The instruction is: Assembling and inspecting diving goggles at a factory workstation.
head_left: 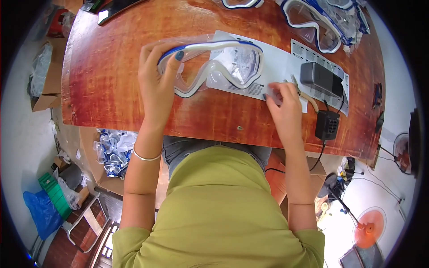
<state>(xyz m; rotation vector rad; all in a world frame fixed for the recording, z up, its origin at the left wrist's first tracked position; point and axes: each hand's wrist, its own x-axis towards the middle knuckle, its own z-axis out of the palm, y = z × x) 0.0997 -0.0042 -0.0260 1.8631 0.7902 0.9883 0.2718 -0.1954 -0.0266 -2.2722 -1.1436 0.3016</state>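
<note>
My left hand grips a diving mask by its left side, with the thumb over the blue and white frame. The mask has a clear skirt and is tilted above the table. A printed white sheet shows under and behind it. My right hand hovers by the sheet's near right part, fingers loosely curled and thumb apart from the index finger. I see nothing held in it. Beside that hand lies a small tool with beige handles, partly hidden by the fingers.
On the wooden table, a dark grey box-shaped device rests on another printed sheet, near a black adapter with a cable. More masks lie at the far right. A carton of mask parts stands below left.
</note>
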